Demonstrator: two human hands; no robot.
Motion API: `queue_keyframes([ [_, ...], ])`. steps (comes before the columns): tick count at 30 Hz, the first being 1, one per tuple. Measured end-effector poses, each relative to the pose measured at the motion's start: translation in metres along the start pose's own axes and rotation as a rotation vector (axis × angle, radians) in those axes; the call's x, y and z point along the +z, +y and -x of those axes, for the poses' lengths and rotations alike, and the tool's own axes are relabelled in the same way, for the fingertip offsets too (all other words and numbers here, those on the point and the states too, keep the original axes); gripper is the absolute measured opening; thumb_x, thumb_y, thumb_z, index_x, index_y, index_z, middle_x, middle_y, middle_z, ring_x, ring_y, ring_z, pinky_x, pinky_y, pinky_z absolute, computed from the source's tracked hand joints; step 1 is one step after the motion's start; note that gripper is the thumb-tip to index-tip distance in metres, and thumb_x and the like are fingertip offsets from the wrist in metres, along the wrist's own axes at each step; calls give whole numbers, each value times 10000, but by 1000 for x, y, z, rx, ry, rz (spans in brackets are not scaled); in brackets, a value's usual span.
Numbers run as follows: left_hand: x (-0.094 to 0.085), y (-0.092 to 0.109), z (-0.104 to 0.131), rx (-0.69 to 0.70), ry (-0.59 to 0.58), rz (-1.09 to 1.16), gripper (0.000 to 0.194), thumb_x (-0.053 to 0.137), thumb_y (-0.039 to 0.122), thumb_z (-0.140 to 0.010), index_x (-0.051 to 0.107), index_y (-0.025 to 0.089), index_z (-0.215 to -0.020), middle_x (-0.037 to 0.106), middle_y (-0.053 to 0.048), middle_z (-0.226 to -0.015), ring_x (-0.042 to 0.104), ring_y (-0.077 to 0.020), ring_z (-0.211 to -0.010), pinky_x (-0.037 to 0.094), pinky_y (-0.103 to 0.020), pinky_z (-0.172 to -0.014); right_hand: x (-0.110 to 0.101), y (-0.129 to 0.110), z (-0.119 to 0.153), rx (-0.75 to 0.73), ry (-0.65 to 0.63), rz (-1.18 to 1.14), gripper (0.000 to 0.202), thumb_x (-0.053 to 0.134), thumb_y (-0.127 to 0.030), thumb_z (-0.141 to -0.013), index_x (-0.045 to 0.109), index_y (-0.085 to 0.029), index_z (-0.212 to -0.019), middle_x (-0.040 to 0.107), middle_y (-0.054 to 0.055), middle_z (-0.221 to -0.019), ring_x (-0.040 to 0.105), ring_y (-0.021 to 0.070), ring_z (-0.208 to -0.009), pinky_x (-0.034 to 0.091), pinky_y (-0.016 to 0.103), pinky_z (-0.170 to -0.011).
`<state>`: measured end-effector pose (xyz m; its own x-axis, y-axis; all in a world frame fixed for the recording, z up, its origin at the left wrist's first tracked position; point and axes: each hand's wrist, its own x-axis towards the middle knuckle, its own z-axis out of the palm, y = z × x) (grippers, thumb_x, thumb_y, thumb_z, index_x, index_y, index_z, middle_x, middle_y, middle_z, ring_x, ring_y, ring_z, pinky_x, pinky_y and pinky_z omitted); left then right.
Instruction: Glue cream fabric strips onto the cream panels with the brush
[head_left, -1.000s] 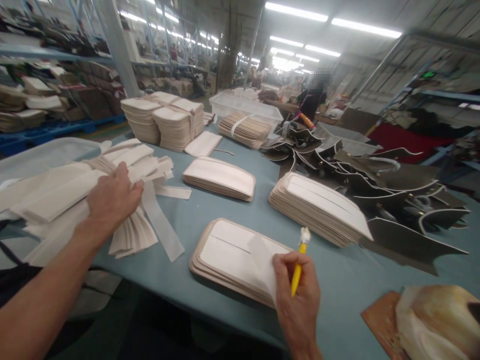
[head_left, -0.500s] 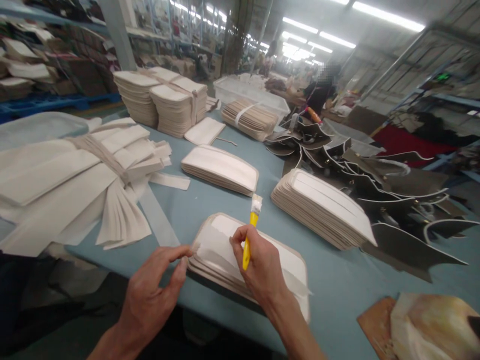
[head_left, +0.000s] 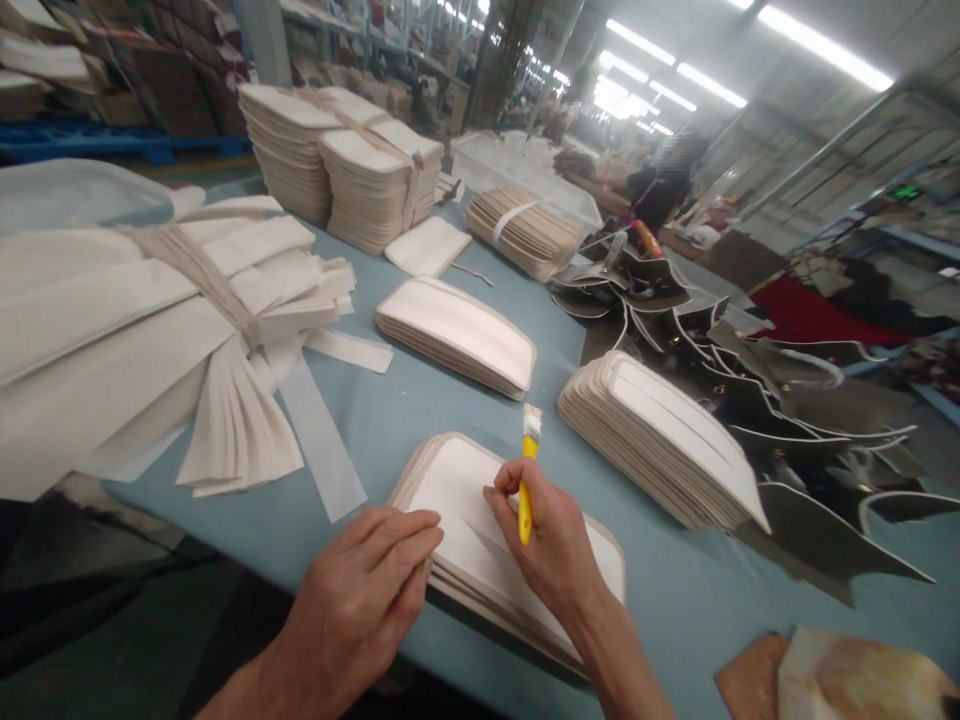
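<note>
In my right hand point(head_left: 551, 535) is a small paintbrush with a yellow handle point(head_left: 526, 500). Its white-coated bristles point(head_left: 532, 416) point up and away from me, while my bent fingertips touch the top panel. Below lies a low stack of cream, round-cornered panels point(head_left: 457, 470) near the table's front edge. My left hand point(head_left: 367, 590) closes over the stack's near left edge, fingers together on top and thumb low at the side. A pale band runs along the top panel, partly hidden by my right hand.
Further stacks of panels stand behind point(head_left: 457, 330) and to the right point(head_left: 667, 430). A tied bundle of cream strips point(head_left: 150, 300) fills the left side. Dark, white-edged pieces point(head_left: 750, 390) crowd the right. A translucent strip point(head_left: 326, 440) lies on the blue-green table point(head_left: 435, 400).
My left hand has moved right onto the stack's edge, and its parted finger and thumb have come together. My right hand, still holding the brush, sits slightly further right in view.
</note>
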<state>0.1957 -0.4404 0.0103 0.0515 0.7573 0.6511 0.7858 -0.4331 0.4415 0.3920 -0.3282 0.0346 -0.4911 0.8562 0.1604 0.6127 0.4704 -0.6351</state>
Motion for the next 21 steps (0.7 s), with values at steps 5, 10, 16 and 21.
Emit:
queue_keyframes([
  [5,3,-1,-3,13,-12,-70,220,508,94,-1020,688,168,-1122,781,-63,-1114,655,-166,-1020,551,-292,-952,-1,-1,-6,-18,-39,-32,116,531,-321,-979,492,-267,-885,613,-52,-756,588,146,-627,395,236,-627],
  [10,4,-3,1,14,-21,-93,223,511,93,-1022,688,160,-1142,774,-66,-1126,631,-175,-1038,537,-311,-950,-1,1,-9,-29,-56,-17,100,523,-309,-977,493,-267,-891,607,-48,-762,573,151,-637,396,242,-642],
  [16,4,-3,2,3,-40,-86,220,516,94,-1020,687,153,-1146,768,-72,-1141,624,-183,-1059,526,-322,-971,-1,1,-11,-12,-78,7,102,511,-309,-971,490,-268,-879,595,-45,-739,552,158,-621,373,249,-628],
  [21,6,-3,2,-4,-47,-75,211,536,105,-1016,691,167,-1146,770,-62,-1140,631,-185,-1055,526,-327,-975,-5,1,-12,16,-127,-9,107,509,-322,-969,494,-266,-879,597,-43,-737,531,158,-618,364,257,-625],
])
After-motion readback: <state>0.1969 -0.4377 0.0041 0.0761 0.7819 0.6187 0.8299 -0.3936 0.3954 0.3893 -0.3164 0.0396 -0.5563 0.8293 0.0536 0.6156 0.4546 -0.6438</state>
